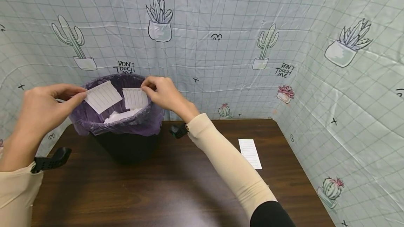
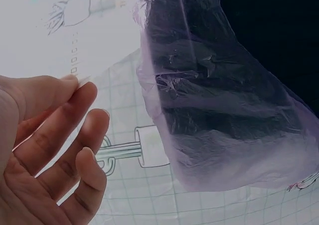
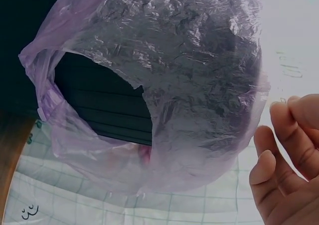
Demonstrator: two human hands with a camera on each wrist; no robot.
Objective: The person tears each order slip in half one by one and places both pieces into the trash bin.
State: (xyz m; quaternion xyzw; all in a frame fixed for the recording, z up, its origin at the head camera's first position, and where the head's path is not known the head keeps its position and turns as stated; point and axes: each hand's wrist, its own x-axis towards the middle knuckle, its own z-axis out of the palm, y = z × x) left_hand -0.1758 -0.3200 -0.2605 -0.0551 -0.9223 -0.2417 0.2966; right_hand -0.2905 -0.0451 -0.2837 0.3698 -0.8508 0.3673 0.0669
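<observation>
In the head view my left hand (image 1: 47, 106) pinches the edge of a lined paper piece (image 1: 103, 98) between thumb and fingertips. It is held tilted over the mouth of a black trash bin (image 1: 126, 148). Another lined paper piece (image 1: 135, 99), smaller in this view, is pinched by my right hand (image 1: 165, 94) at the bin's right rim. A purple bag (image 1: 148, 124) lines the bin and folds over its rim. White paper (image 1: 121, 115) lies inside, below the two pieces. Both wrist views show the pinching fingers beside the bag's outer folds.
On the right side of the dark wooden table (image 1: 151, 188) lies a lined paper slip (image 1: 250, 153), just beyond my right forearm. A cloth (image 1: 202, 52) printed with a grid and cactus drawings hangs behind the table and along its sides.
</observation>
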